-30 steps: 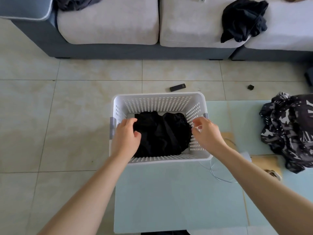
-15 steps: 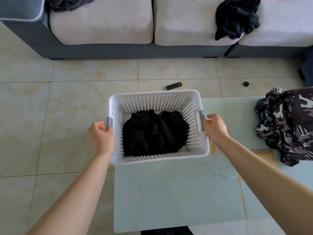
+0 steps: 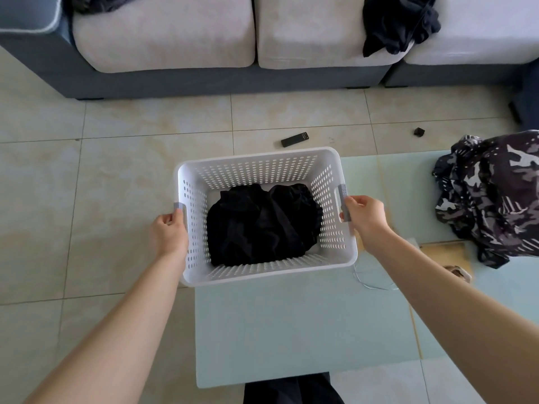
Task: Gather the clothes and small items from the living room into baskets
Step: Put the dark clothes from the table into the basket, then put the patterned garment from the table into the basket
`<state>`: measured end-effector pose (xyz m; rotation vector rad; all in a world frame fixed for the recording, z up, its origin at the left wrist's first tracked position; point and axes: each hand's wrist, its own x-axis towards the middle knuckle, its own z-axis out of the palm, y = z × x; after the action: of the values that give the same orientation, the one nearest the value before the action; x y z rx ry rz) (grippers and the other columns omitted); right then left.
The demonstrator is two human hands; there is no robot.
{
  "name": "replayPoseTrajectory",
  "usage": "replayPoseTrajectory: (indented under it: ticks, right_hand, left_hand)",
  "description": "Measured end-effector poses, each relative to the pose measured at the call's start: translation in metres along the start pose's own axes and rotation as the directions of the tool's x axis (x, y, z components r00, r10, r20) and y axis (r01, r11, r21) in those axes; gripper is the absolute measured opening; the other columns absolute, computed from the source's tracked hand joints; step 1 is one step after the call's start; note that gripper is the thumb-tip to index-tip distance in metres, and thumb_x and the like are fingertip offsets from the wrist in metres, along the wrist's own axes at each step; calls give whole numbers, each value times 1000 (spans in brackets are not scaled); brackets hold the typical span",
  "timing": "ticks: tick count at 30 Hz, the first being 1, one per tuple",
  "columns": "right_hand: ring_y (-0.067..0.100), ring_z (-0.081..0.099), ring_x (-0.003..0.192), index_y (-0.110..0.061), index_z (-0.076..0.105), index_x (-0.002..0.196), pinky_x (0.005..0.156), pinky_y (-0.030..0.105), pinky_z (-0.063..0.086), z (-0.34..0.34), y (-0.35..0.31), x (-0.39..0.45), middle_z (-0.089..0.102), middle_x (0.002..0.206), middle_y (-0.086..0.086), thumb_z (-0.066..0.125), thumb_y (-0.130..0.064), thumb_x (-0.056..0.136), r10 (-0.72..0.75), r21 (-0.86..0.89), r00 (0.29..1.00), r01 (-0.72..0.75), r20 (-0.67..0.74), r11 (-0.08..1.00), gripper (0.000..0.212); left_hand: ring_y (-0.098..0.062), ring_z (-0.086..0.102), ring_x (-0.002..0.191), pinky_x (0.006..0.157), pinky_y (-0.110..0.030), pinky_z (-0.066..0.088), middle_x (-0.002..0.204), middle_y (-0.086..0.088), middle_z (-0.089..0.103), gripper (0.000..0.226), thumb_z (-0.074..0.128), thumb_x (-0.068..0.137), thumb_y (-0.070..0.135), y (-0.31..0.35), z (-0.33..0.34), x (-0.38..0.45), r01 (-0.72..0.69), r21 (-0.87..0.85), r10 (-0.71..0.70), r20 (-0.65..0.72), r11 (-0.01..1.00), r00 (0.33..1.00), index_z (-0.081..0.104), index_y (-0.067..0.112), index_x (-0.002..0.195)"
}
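Both hands, left hand [image 3: 168, 234] and right hand [image 3: 365, 215], curled around the white basket [image 3: 259, 167] handles, black garment [image 3: 262, 225] inside. Next, probably: lifting toward the camouflage garment [image 3: 493, 196] on the tabletop [image 3: 291, 330].

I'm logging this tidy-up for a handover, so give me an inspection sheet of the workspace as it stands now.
Surface: pale green glass table; beige tiled floor.
Job's things: white basket at the table's left edge, black garment inside; camouflage garment on the table; black garment on sofa.
Clutter: remote and small black item on the floor.
Grippers: left hand and right hand each grip a basket handle.
Cables: thin white cable by the basket.
Surroundings: sofa.
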<state>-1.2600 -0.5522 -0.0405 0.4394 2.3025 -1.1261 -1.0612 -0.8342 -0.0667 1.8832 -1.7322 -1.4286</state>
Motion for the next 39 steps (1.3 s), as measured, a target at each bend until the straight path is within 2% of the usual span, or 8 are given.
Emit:
replayPoseTrajectory:
  ticks: [2,5,8,12,16,20,31,39]
  right_hand:
    - [21,59,69,-14,67,94,72,35,53,-6,6,-10,64,64,1,52,-26,89,7,11,1000,-7,5,1000,20]
    - [17,56,61,-13,68,95,64,29,46,-16,20,-28,63,62,0,54,-32,90,9,-7,1000,-9,-2,1000,24]
    - [15,57,59,-12,67,97,59,26,45,-28,38,-49,62,67,0,55,-31,92,12,0,1000,-12,-15,1000,23]
    - [13,53,57,-8,65,99,52,26,40,-53,67,-78,61,69,3,54,-29,93,56,21,998,-56,-23,998,24]
    - [13,47,52,-7,64,100,45,23,36,-83,97,-100,55,65,2,55,-27,94,100,74,995,-98,-29,992,23]
    - [13,44,52,-6,63,98,38,15,36,-118,126,-121,53,64,3,55,-24,95,107,139,994,-103,-28,985,19]
    - [14,44,56,-7,62,91,54,25,38,-252,233,-150,50,67,2,55,-23,95,157,287,986,-136,-52,948,18]
    - [15,40,54,-6,62,85,55,27,36,-369,300,-156,46,62,3,56,-22,93,185,340,972,-127,-146,932,18]
  left_hand:
    - [-20,31,57,52,-30,26,65,-3,34,41,50,100,37,-1,-5,-16,3,5,-3,42,1000,999,34,17,69]
    - [-19,23,55,52,-31,19,64,-3,28,35,49,99,35,-4,-13,-38,43,-5,-43,51,999,998,34,18,73]
    - [-19,25,55,52,-31,19,66,-4,30,29,49,98,37,-12,-21,-58,64,27,-65,41,998,997,42,14,81]
    - [-20,32,54,52,-29,25,65,-3,38,33,50,98,36,-24,-27,-95,88,-5,-88,60,996,994,44,14,74]
    - [-16,38,53,51,-25,32,67,-2,46,31,49,98,37,-38,-29,-137,113,-35,-111,74,993,991,51,7,89]
    - [-17,37,50,53,-29,32,64,-2,47,37,52,97,38,-57,-24,-179,106,-8,-105,67,994,992,51,9,75]
    - [-20,40,51,52,-28,33,62,-1,53,34,57,87,37,-101,23,-333,55,63,-60,79,996,995,56,10,67]
    - [-21,38,50,51,-28,32,61,-4,50,30,57,86,32,-118,86,-448,10,73,-22,158,997,987,55,8,69]
